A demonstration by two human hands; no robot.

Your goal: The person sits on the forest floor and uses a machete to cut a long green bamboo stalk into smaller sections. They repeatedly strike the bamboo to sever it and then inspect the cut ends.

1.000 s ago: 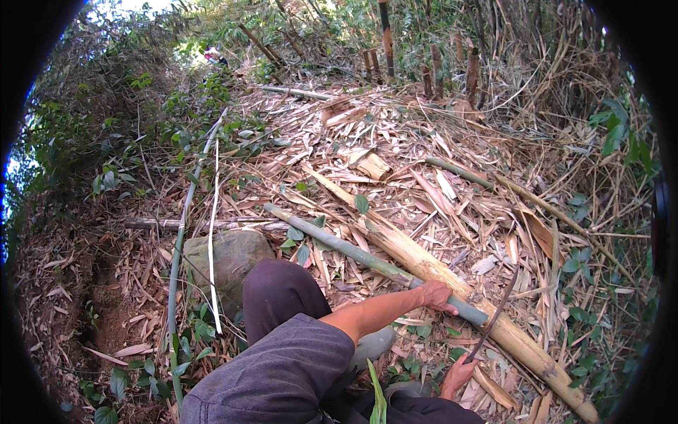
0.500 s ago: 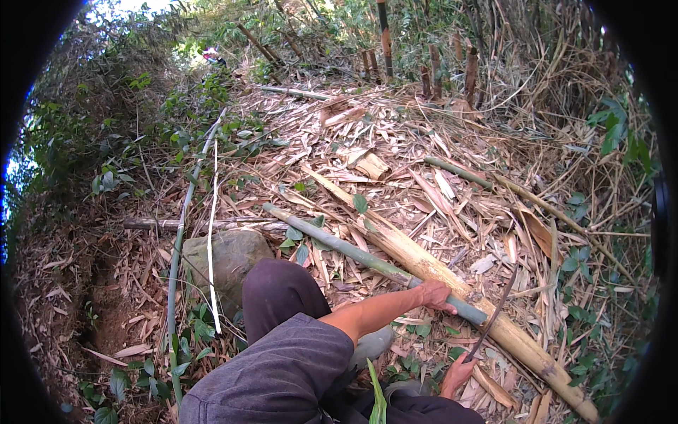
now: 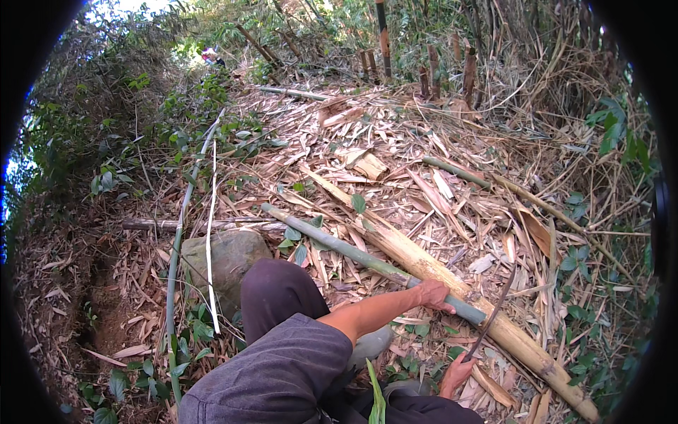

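Note:
My left hand [image 3: 436,295] is wrapped round a green bamboo pole [image 3: 367,260] near its right end. The pole slants from the middle of the view down to the right, resting against a thicker yellow bamboo log [image 3: 413,256]. At the lower right, my right hand [image 3: 458,372] is closed on a machete, its long, dark, narrow blade [image 3: 498,308] pointing up and away from me. The blade crosses in front of the yellow log, close by the green pole's right end; whether it touches the pole I cannot tell. Most of the machete's handle is hidden in my fingers.
A grey rock [image 3: 224,265] lies left of my bent knee [image 3: 279,291]. Beside it stretch a long thin green pole [image 3: 181,244] and a pale split strip [image 3: 210,247]. Dry husks [image 3: 452,212] litter the ground. Cut bamboo stumps [image 3: 470,74] stand farther back, with brush around.
Both hands, the green pole and the machete stay practically where they were. The whole view has shifted very slightly.

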